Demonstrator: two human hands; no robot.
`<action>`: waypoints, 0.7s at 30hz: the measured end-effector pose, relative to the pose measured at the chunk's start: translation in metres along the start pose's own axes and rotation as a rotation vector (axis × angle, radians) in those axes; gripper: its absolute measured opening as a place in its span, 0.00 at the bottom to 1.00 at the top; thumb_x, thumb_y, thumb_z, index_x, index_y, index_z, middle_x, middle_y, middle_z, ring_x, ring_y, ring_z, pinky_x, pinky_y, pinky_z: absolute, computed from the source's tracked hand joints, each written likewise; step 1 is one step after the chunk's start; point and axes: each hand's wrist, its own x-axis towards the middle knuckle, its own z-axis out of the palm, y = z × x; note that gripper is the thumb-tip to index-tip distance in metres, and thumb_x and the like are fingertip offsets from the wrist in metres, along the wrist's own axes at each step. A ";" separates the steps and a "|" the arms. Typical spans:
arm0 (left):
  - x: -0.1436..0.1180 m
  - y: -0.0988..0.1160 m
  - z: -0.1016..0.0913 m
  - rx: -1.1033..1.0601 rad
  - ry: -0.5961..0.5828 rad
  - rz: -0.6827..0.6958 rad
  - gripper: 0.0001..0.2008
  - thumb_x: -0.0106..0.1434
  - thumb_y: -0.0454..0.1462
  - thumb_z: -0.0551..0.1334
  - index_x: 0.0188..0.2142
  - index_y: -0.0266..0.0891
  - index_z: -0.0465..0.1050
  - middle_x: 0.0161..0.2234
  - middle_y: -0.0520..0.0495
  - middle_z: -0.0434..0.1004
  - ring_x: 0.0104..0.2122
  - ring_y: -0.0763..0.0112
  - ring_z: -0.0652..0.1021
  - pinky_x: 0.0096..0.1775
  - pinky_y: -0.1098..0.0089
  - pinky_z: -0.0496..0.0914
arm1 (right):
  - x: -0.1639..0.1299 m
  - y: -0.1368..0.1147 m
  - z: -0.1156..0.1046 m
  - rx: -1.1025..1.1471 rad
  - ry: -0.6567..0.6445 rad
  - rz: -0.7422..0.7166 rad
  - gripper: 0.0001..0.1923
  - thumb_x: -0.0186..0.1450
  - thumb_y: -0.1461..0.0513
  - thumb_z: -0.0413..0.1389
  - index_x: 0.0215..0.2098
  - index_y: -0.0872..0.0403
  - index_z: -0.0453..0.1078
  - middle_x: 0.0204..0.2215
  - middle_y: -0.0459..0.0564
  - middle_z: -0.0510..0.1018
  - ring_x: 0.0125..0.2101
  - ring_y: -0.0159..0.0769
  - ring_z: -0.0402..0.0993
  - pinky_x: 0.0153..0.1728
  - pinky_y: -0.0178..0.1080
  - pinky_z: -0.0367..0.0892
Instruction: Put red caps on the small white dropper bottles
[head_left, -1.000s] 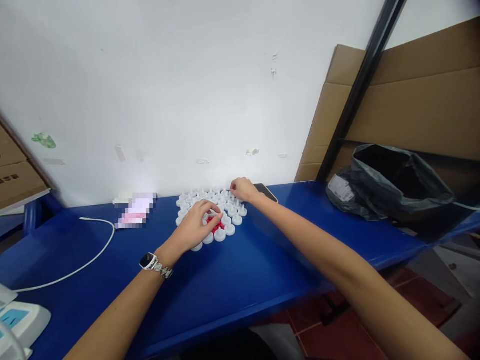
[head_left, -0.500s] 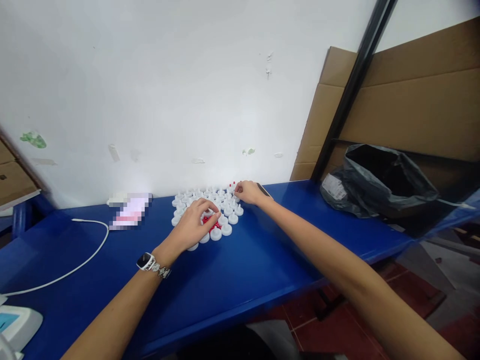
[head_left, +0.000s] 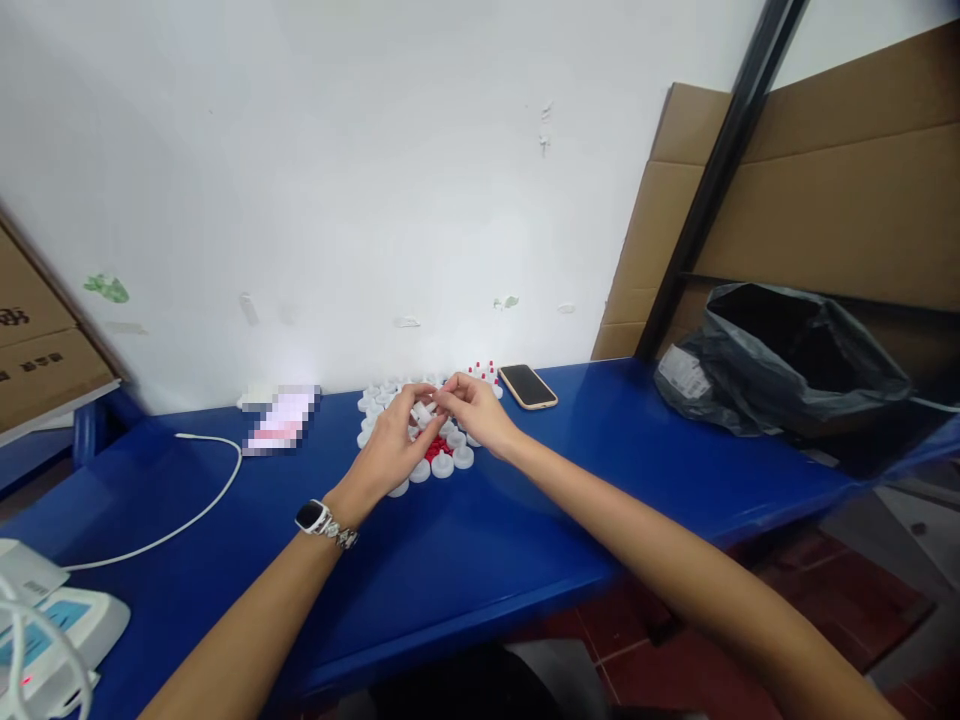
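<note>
both hands pinched on one small white cap

your left hand (head_left: pixel 390 452) and right hand (head_left: pixel 474 412) hold the cap (head_left: pixel 422 412) above the cap cluster (head_left: pixel 442 462) on the blue table (head_left: pixel 525 520); a slip would probably scatter neighbours.

Both forearms bare, extended forward and converging toward the centre. Left hand (head_left: pixel 394 448): back of hand up, wrist slightly flexed, fingers curled, thumb and forefinger pinched together at the tips. Wristwatch (head_left: pixel 322 522) on the left wrist, face up. Right hand (head_left: pixel 474 408): comes in from the right, fingers bent, fingertips (head_left: pixel 442 396) pointing left and meeting the left hand's fingertips. The two hands touch at the pinch point. Right forearm runs diagonally from lower right.
</note>
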 end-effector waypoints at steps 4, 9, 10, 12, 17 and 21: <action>0.002 -0.007 -0.013 -0.008 0.032 -0.042 0.15 0.68 0.43 0.57 0.51 0.42 0.62 0.45 0.46 0.75 0.31 0.71 0.76 0.35 0.68 0.71 | 0.007 -0.005 0.016 -0.268 -0.024 -0.121 0.12 0.65 0.55 0.50 0.27 0.52 0.59 0.21 0.39 0.65 0.25 0.30 0.62 0.29 0.34 0.56; 0.003 -0.010 -0.021 -0.007 0.014 -0.005 0.18 0.64 0.42 0.62 0.52 0.42 0.62 0.47 0.46 0.74 0.33 0.71 0.75 0.37 0.68 0.72 | 0.006 0.010 0.021 -0.158 -0.001 -0.062 0.16 0.65 0.56 0.47 0.21 0.52 0.55 0.19 0.40 0.57 0.23 0.29 0.56 0.27 0.35 0.52; 0.003 -0.010 -0.022 -0.020 0.011 0.017 0.19 0.63 0.41 0.64 0.52 0.42 0.63 0.48 0.46 0.73 0.34 0.71 0.75 0.38 0.68 0.72 | 0.005 0.014 0.020 -0.102 0.027 -0.029 0.16 0.64 0.56 0.48 0.21 0.52 0.54 0.18 0.40 0.56 0.23 0.29 0.55 0.26 0.35 0.51; 0.003 -0.008 -0.021 -0.051 0.002 0.059 0.17 0.63 0.40 0.64 0.49 0.42 0.65 0.46 0.46 0.72 0.36 0.71 0.76 0.41 0.67 0.72 | 0.002 0.019 0.019 0.006 0.074 0.045 0.15 0.62 0.56 0.49 0.19 0.52 0.54 0.17 0.39 0.54 0.21 0.29 0.52 0.24 0.35 0.50; 0.002 -0.001 -0.018 -0.124 0.035 0.074 0.09 0.67 0.40 0.60 0.46 0.41 0.68 0.42 0.46 0.73 0.37 0.70 0.76 0.43 0.66 0.72 | -0.004 0.018 0.017 0.152 0.096 0.120 0.19 0.61 0.55 0.51 0.17 0.50 0.49 0.14 0.39 0.51 0.18 0.28 0.47 0.23 0.36 0.47; 0.002 -0.003 -0.018 -0.071 0.035 0.143 0.15 0.65 0.40 0.63 0.50 0.42 0.68 0.44 0.46 0.72 0.38 0.69 0.75 0.43 0.66 0.71 | -0.003 0.016 0.018 0.185 0.097 0.103 0.22 0.62 0.52 0.52 0.17 0.50 0.49 0.15 0.39 0.50 0.18 0.27 0.45 0.23 0.37 0.46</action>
